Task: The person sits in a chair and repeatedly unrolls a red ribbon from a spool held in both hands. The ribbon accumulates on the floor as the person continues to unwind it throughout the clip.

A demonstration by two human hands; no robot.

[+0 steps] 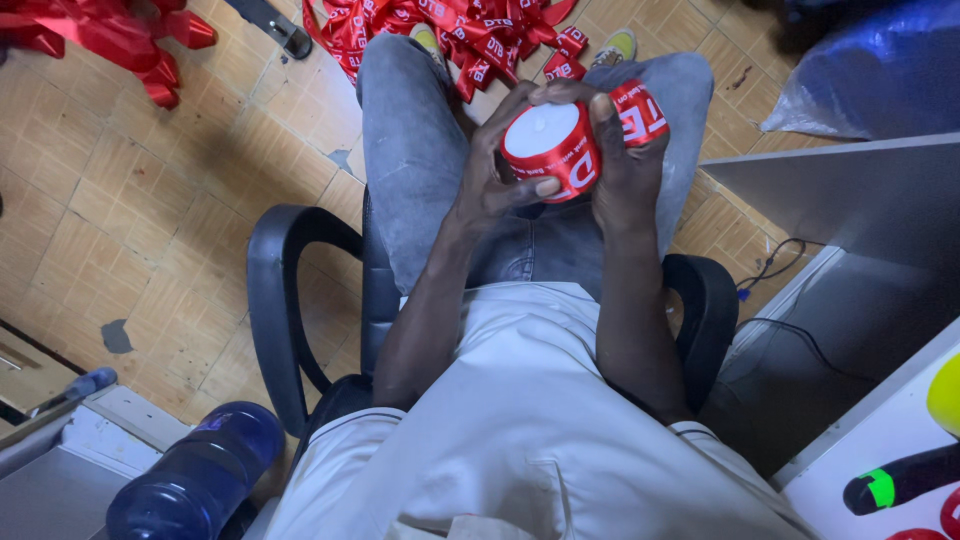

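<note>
I sit in a black office chair (270,290) and hold a roll of red printed ribbon (552,150) over my lap. My left hand (500,175) wraps the roll's left side, thumb along its lower edge. On the roll's right side, my right hand (620,160) grips it with fingers curled over the top. A loose end of the ribbon (638,110) folds over my right fingers. A pile of the same red ribbon (450,35) lies on the floor by my feet.
A dark blue water bottle (200,480) lies at the lower left. Red bows (110,40) sit on the tiled floor at top left. A grey desk (840,190) with black cables stands to the right. A blue plastic bag (880,70) is at top right.
</note>
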